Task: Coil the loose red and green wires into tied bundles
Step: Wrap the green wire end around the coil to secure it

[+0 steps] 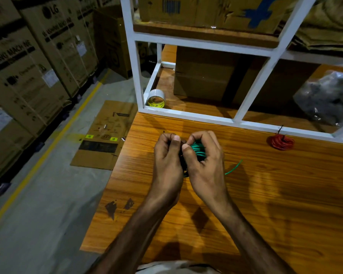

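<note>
the green wire coil (pixel 198 151) is held just above the wooden bench (pixel 265 194), near its middle, between both hands. the right hand (pixel 203 153) has its fingers curled round the bunched loops, clamped on the coil. the left hand (pixel 167 150) pinches something thin and dark at the coil's left side, thumb against fingertips; it looks like a tie being twisted on, though it is too small to be sure. a loose green tail (pixel 233 170) sticks out to the right and lies over the bench.

the wire looks light and springy, so the loops will likely want to open if the grip eases; holding across the whole bunch, as the right hand does, seems the safest place to hold, leaving one side free for the tie. the insulation is probably smooth and a little slippery.

the red wire bundle (pixel 280 142) lies well apart on the right of the bench, already coiled with a dark tie standing up from it. a roll of tape (pixel 155 99) sits on the lower shelf of the white rack (pixel 206 118) behind, with cardboard boxes (pixel 204 76) further in. nothing stands between the hands and their work.
</note>
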